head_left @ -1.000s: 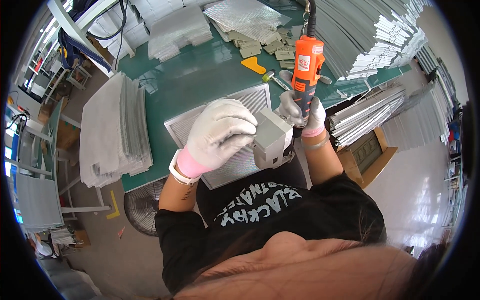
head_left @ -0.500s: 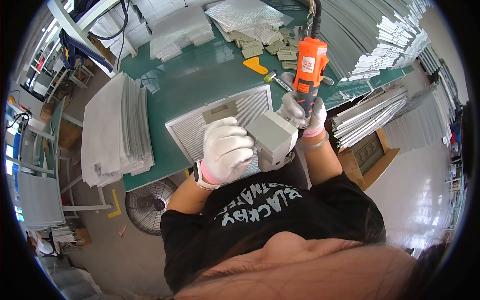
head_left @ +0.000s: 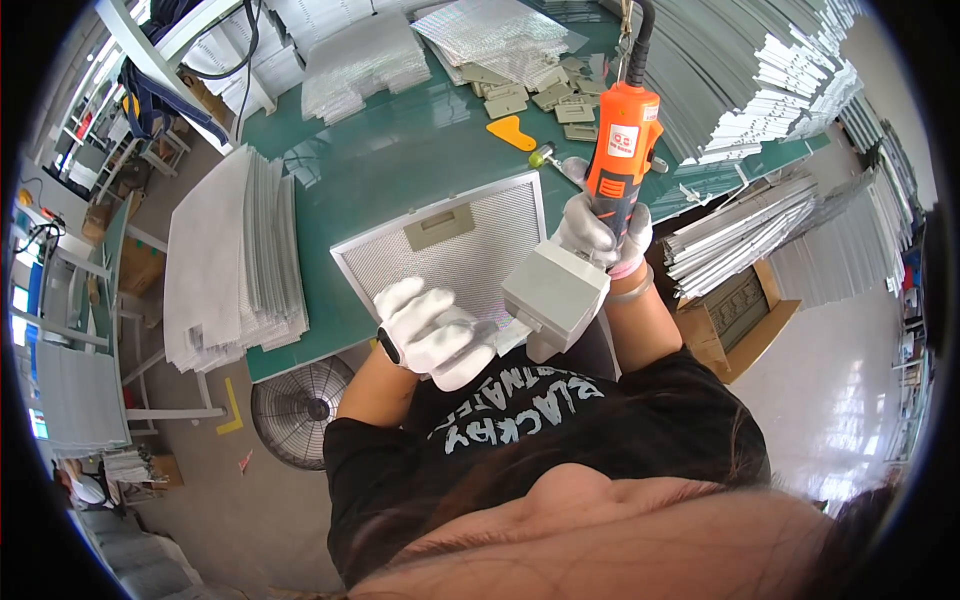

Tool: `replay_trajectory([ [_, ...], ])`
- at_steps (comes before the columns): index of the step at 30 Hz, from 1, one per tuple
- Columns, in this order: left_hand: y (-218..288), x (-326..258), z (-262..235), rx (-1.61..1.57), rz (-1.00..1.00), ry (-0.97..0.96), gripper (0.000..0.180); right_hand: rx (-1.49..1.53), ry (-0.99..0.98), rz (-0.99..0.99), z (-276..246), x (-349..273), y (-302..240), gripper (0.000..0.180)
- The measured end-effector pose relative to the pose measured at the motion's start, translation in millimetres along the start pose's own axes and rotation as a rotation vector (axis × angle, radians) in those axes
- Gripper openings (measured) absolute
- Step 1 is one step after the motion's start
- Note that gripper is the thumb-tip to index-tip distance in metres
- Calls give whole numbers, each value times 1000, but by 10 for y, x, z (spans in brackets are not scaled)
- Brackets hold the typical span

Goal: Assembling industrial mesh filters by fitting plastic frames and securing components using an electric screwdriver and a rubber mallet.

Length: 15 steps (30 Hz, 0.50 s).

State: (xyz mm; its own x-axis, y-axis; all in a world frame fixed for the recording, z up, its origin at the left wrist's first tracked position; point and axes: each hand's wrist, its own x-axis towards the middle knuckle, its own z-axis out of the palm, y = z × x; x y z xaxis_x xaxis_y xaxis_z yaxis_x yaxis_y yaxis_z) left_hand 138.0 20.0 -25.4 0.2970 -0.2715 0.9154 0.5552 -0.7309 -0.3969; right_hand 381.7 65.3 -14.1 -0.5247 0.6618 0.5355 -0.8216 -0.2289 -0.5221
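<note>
My gloved right hand (head_left: pixel 603 232) is wrapped round an orange and dark grey electric screwdriver (head_left: pixel 622 140), held upright with its cord at the top. Below that hand is a grey box-shaped device (head_left: pixel 555 292), its underside and support hidden. My gloved left hand (head_left: pixel 437 335) is beside the device, over the near edge of a mesh filter panel (head_left: pixel 480 235). Its fingers are curled, and whatever they may hold does not show. The silver-framed panel lies on the green table with a beige latch plate (head_left: pixel 440 228) at its far side.
A hammer with a green head (head_left: pixel 541 155) and a yellow scraper (head_left: pixel 512 132) lie beyond the panel. Loose latch plates (head_left: pixel 550 95) are heaped behind them. Panels are stacked at left (head_left: pixel 225 260) and metal strips (head_left: pixel 740 80) at right. A floor fan (head_left: pixel 300 410) stands below.
My left hand has drawn away from the grey device, to the left and nearer to me. The screwdriver and right hand have shifted slightly right.
</note>
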Motion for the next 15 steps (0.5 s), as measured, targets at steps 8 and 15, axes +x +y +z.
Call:
replay_trajectory([
  [8,-99,447,-50,-372,-500,-256,30,303,-160,35,7,7,-19,64],
  [15,98,500,372,-1000,-650,-290,28,539,-572,172,-153,183,42,69],
])
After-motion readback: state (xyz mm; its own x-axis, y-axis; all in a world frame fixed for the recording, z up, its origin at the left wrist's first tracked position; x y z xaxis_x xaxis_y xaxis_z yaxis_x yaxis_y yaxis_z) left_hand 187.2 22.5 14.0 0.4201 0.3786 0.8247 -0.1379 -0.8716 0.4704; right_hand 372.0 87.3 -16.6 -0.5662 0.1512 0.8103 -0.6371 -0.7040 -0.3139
